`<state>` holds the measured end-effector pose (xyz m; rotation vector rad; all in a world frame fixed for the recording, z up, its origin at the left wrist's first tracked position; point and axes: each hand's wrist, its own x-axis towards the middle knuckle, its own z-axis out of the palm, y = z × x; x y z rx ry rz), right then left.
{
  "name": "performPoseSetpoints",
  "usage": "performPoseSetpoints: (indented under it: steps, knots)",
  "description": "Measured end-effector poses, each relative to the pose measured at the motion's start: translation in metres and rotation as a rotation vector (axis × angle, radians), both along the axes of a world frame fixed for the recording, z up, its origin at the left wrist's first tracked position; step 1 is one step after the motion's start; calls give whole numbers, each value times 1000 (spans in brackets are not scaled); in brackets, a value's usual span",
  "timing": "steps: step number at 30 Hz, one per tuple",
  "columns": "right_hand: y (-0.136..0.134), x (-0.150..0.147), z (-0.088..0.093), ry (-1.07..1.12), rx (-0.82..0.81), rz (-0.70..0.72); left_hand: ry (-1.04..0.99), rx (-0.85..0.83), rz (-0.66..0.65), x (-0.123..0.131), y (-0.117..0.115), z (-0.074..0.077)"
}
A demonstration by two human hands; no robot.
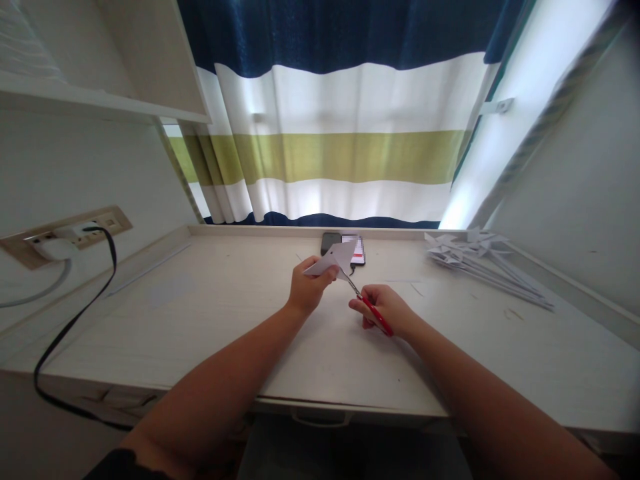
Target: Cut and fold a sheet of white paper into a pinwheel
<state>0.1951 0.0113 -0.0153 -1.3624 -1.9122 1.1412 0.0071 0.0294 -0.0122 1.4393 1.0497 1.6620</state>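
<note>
My left hand pinches a white piece of paper between thumb and fingers, above the desk. The paper looks folded or pointed at its corners and bears a small dark spot. My right hand is closed around the red handles of a pair of scissors. The metal blades point up and left and meet the paper's lower edge beside my left thumb. Whether the blades are apart is too small to make out.
Behind the paper lie a phone with a lit screen and a dark object. White paper pinwheels on sticks are piled at the right. A thin white stick lies at the left. A black cable hangs from the socket across the desk.
</note>
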Motion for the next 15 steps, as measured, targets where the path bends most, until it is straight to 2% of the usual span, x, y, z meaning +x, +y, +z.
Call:
performPoseSetpoints:
  steps: [15]
  knots:
    - [1, 0, -2, 10, 44, -22, -8, -14, -28, 1, 0, -1]
